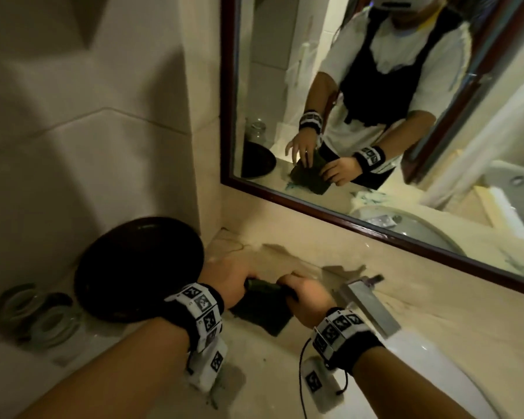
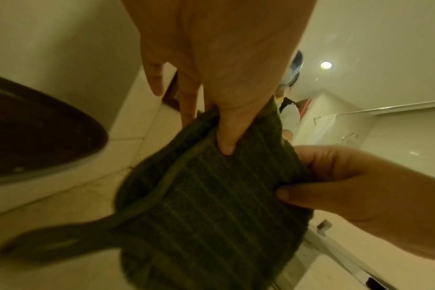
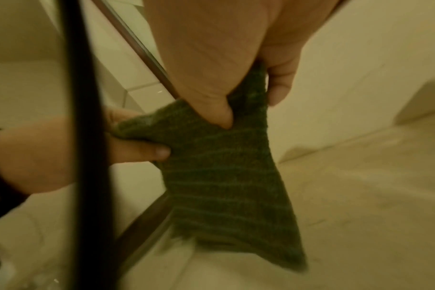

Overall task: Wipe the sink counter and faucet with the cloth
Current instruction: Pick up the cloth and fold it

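A dark green ribbed cloth [image 1: 262,314] hangs just above the beige sink counter [image 1: 285,376], stretched between both hands. My left hand [image 1: 239,282] pinches its upper left corner, thumb in front and fingers behind [image 2: 221,127]. My right hand [image 1: 291,285] pinches the upper right corner in the same way [image 3: 251,109]. The cloth [image 2: 211,206] droops below the two grips, and its lower end [image 3: 236,206] trails toward the counter. A flat chrome faucet [image 1: 366,306] stands just right of my right hand. Neither hand touches it.
A dark round tray [image 1: 139,267] leans on the wall at the left, with glass jars [image 1: 37,319] beside it. The white sink basin [image 1: 430,367] lies at the lower right. A framed mirror [image 1: 375,116] rises behind the counter. A black cable [image 3: 87,137] crosses the right wrist view.
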### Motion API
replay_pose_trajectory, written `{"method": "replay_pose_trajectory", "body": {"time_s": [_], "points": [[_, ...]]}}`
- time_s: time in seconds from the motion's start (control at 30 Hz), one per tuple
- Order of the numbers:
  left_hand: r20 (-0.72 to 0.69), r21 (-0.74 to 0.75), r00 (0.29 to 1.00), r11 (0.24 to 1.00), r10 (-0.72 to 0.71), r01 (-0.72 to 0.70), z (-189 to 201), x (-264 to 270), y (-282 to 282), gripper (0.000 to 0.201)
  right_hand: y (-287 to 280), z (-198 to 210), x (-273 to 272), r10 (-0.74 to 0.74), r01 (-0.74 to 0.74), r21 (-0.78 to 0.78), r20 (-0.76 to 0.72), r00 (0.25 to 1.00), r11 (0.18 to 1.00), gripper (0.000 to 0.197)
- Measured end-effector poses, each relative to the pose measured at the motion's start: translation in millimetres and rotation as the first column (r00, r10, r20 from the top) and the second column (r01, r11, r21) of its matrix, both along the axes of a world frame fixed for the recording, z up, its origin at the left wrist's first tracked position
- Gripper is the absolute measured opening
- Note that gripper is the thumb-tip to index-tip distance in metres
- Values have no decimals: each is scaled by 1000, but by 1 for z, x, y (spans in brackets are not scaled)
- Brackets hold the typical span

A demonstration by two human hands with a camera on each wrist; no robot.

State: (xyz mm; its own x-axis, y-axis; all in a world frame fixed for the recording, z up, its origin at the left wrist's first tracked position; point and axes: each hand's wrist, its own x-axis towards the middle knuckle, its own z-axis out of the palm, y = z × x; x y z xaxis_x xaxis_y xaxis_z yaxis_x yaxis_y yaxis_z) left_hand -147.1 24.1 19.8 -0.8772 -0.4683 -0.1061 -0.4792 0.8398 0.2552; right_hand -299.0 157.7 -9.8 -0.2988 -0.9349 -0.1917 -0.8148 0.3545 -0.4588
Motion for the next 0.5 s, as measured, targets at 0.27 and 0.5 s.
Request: {"method": "replay_pose_trajectory", "body": {"time_s": [0.27, 0.5], "points": [[-41, -67, 996, 995, -80, 77, -14, -50, 12, 19, 28, 14, -31, -118, 86, -145, -226, 967, 986, 15], [319, -5, 933, 984, -167, 178, -75, -34, 31, 55, 49, -38, -13, 146, -16, 434, -269, 952, 901, 36]]}}
